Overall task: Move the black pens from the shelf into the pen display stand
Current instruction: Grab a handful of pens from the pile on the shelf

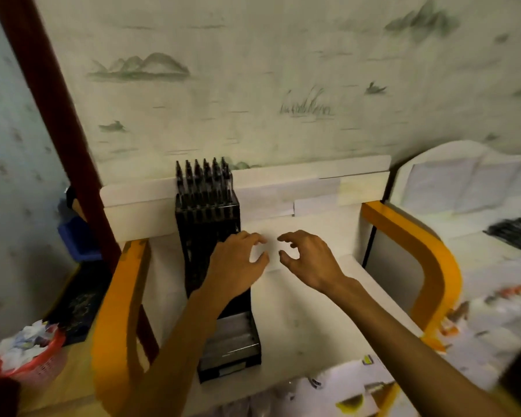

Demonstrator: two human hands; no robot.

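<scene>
A black pen display stand (211,254) is seen standing on a white shelf (307,308) with yellow-orange side rails (415,245), pushed up against a wall papered with faint green landscape sketches (253,70). The back rows of the stand are packed with black pens (203,176), tips up, poking above the white ledge behind; the lower front tiers are seen holding nothing.

The left hand (238,263) is held over the middle of the stand's right side, fingers loosely curled, grip spread with nothing in it. Whether the stand is actually touched can't be told, the frame's kinda blurry there. The right hand (307,257) is hovered just beside it over the white surface, thumb and fingers bent into a claw-ish shape, also nothing pinched. The fingertips of both hands are nearly met but kept apart.

Off to the right, a dark smudgy pile (515,233) is made out on another white surface, too blurred to be identified. At lower left a red basket (27,368) stuffed with crumpled paper is spotted, and a blue bin (79,239) behind a dark red post (57,109).
</scene>
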